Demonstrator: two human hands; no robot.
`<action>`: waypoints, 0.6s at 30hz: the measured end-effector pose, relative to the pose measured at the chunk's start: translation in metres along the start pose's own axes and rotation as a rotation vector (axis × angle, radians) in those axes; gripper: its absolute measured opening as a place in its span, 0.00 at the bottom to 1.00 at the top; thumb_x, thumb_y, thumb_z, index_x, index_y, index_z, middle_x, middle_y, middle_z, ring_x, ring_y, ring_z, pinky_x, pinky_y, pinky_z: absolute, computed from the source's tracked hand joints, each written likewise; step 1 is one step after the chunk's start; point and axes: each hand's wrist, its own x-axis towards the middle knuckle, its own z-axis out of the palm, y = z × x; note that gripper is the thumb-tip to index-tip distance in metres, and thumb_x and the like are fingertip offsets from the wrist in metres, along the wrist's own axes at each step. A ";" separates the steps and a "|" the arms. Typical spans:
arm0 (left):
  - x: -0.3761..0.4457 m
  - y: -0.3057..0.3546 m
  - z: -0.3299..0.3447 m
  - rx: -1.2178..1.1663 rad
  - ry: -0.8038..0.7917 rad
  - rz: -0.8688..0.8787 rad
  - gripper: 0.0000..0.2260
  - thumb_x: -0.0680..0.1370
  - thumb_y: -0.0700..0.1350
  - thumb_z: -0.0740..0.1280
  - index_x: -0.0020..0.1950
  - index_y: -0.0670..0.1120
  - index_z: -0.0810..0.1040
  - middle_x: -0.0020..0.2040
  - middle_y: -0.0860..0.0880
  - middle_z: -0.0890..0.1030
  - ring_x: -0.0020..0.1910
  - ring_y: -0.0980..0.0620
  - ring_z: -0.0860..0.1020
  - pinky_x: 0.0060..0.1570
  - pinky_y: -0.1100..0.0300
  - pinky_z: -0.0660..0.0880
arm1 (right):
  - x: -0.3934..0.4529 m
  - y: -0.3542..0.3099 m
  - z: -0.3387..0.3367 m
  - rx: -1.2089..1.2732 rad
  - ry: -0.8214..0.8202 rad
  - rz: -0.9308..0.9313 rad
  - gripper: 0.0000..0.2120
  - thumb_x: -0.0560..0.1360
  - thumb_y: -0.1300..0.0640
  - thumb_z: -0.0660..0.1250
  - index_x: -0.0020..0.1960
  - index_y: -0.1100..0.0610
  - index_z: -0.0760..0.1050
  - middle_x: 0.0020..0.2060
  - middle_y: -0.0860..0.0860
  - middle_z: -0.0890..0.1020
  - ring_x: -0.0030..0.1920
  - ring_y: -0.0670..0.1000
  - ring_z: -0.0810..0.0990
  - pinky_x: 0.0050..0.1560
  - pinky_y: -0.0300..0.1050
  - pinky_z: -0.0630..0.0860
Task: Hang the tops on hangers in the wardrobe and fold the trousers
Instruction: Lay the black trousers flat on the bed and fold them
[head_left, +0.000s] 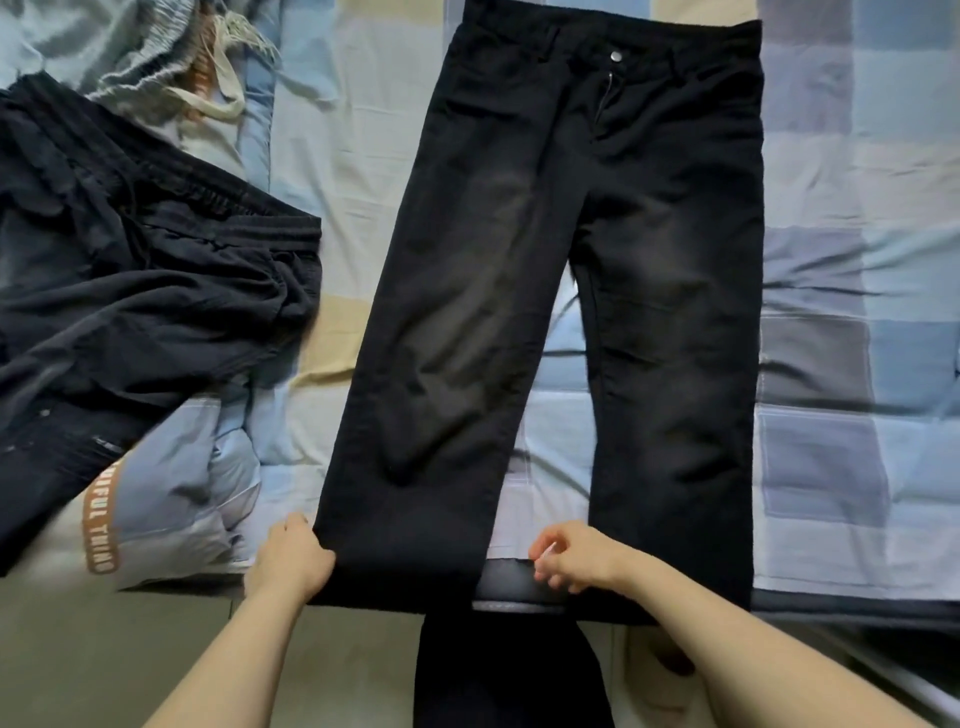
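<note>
Black trousers (576, 291), flat on the bed (841, 364), waistband far, hems at its near edge: our left hand (291, 558) grips the left hem, our right hand (571, 558) hangs loosely curled between the legs, holding nothing; we should bring one leg squarely over the other, seams matched.

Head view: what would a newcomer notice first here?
The black denim trousers lie flat, front up, in the middle of the checked blue bed cover. The left hand grips one leg's hem, while the right hand hovers beside it. A crumpled dark garment lies at the left.
</note>
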 end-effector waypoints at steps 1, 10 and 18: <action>-0.005 0.008 0.002 -0.005 0.065 -0.002 0.21 0.73 0.42 0.67 0.64 0.41 0.69 0.64 0.39 0.73 0.61 0.37 0.73 0.59 0.47 0.72 | 0.001 0.006 -0.009 -0.033 0.127 -0.029 0.05 0.74 0.61 0.64 0.46 0.54 0.77 0.40 0.51 0.83 0.38 0.48 0.79 0.37 0.37 0.75; -0.074 0.138 0.064 0.141 0.099 0.708 0.20 0.76 0.40 0.60 0.68 0.48 0.68 0.65 0.51 0.69 0.62 0.48 0.68 0.59 0.56 0.69 | -0.020 0.108 -0.133 0.359 1.259 0.194 0.07 0.73 0.63 0.63 0.51 0.62 0.75 0.45 0.61 0.80 0.51 0.64 0.77 0.52 0.53 0.71; -0.123 0.272 0.110 0.050 -0.030 0.959 0.25 0.76 0.39 0.61 0.73 0.48 0.65 0.68 0.49 0.68 0.66 0.46 0.67 0.64 0.50 0.68 | -0.026 0.127 -0.188 0.906 0.843 0.101 0.17 0.82 0.53 0.56 0.37 0.57 0.71 0.28 0.53 0.75 0.28 0.49 0.72 0.31 0.40 0.68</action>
